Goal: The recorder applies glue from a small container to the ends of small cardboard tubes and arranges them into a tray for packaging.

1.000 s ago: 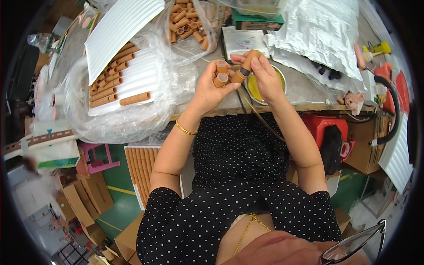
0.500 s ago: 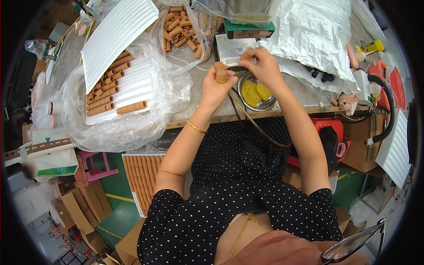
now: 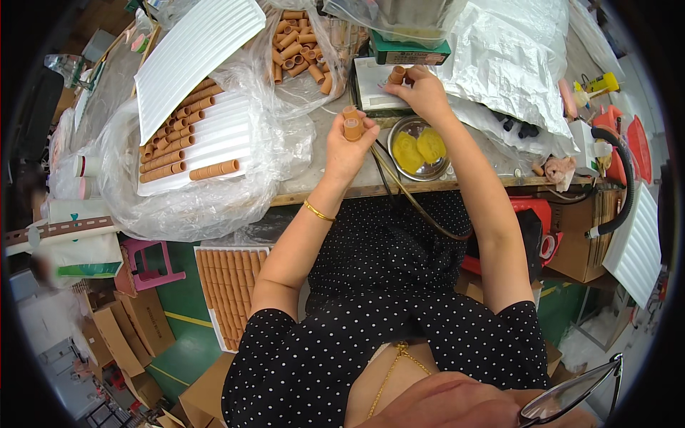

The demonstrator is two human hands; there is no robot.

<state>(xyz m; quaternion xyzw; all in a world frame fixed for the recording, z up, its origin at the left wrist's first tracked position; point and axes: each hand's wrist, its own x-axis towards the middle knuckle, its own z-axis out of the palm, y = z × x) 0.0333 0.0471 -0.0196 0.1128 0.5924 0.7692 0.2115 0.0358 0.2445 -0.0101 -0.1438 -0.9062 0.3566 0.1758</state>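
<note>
The fingers of the left hand point(image 3: 347, 148) are clamped around a short brown tube point(image 3: 352, 127), held upright just above the surface point(image 3: 321, 182) at upper centre of the frame. The fingers of the right hand point(image 3: 416, 91) pinch a second brown tube point(image 3: 397, 74) over a white tray point(image 3: 372, 89), slightly up and to the right of the first. Just below the right hand sits a round metal dish point(image 3: 419, 148) with two yellow lumps inside, and a thin cable point(image 3: 407, 203) runs from beside it down over the surface's front edge. Above the hands a clear bag of loose brown tubes point(image 3: 300, 50) lies open. At upper left, a white ribbed tray point(image 3: 196, 146) carrying rows of tubes rests on crumpled clear plastic, with another ribbed sheet point(image 3: 196, 50) tilted above it. Crinkled silver foil point(image 3: 510, 64) covers the upper right.
</note>
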